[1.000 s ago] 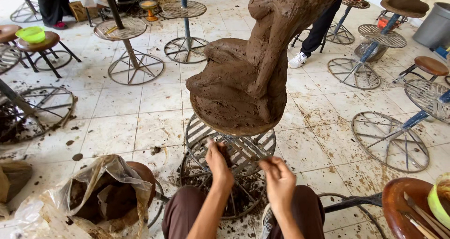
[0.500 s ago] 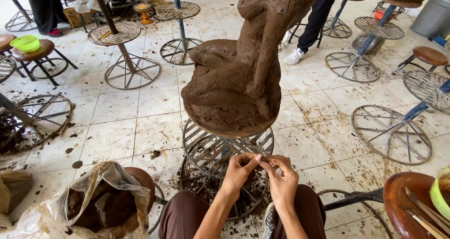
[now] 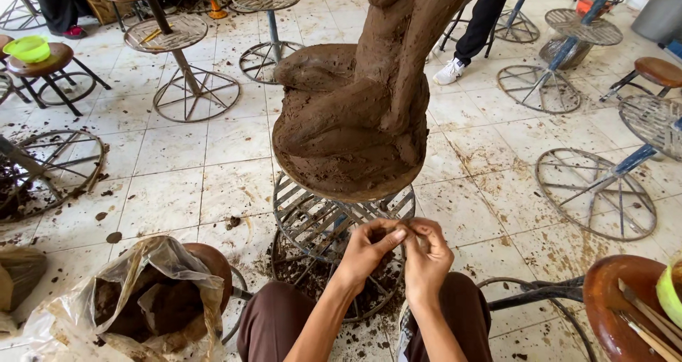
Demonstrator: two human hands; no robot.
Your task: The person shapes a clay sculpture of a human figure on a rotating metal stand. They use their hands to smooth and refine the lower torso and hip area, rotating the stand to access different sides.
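Observation:
A tall brown clay figure [image 3: 362,99] stands on a round metal-grid turntable stand [image 3: 334,216] right in front of me. Below its rim my left hand [image 3: 367,250] and my right hand [image 3: 427,254] meet, fingertips pinched together on a small piece of clay [image 3: 402,230]. Both hands are smeared with clay. My knees in brown trousers [image 3: 277,326] show at the bottom edge.
A clear plastic bag of clay [image 3: 135,309] rests on a stool at lower left. A wooden stool with tools [image 3: 625,312] is at lower right. Several empty sculpting stands [image 3: 186,63] ring the tiled floor. Another person's legs and a white shoe [image 3: 449,71] are behind the figure.
My two hands, apart a second ago, have come together and now pinch the small clay piece between them. My view has dropped closer to the stand.

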